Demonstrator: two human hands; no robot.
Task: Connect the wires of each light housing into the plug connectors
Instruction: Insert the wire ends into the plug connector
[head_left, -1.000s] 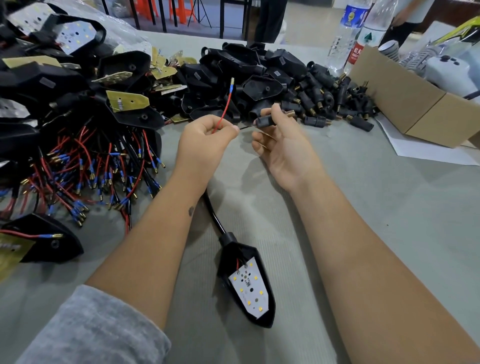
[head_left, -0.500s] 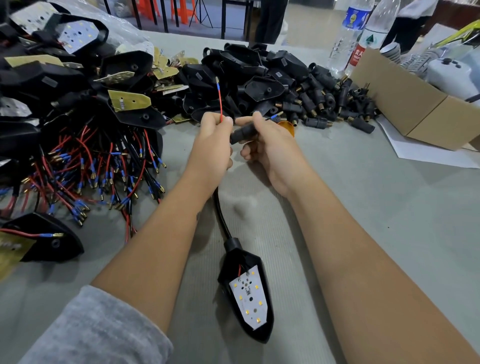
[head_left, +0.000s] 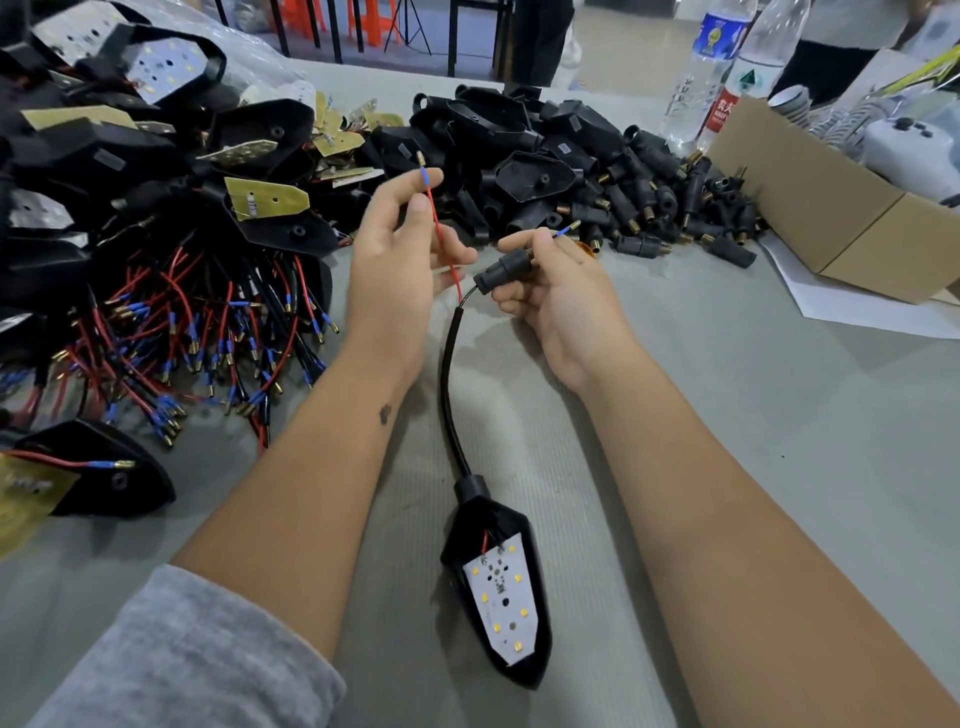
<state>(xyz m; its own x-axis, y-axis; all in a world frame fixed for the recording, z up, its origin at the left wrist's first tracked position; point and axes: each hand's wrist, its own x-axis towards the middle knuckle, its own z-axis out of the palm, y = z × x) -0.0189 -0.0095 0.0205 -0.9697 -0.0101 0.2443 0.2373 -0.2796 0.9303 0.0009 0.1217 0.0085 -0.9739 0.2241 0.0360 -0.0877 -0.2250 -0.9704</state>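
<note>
Nearest me, black pointed light housing (head_left: 496, 582) lies on grey table (head_left: 779, 415). My left hand (head_left: 395, 270) pinches its red wire (head_left: 441, 234); right hand (head_left: 550, 291) grips black plug connector (head_left: 501, 267). Wired housings pile (head_left: 156, 234) left; loose connectors (head_left: 649, 208), brown cardboard box (head_left: 831, 208) beyond.

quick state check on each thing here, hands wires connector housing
left hand: pinches the red wire
right hand: grips the plug connector
red wire: free end up, not in the connector
plug connector: threaded on the black wire, whose blue tip sticks out past it
light housing: lying on the table, LED board up
</note>
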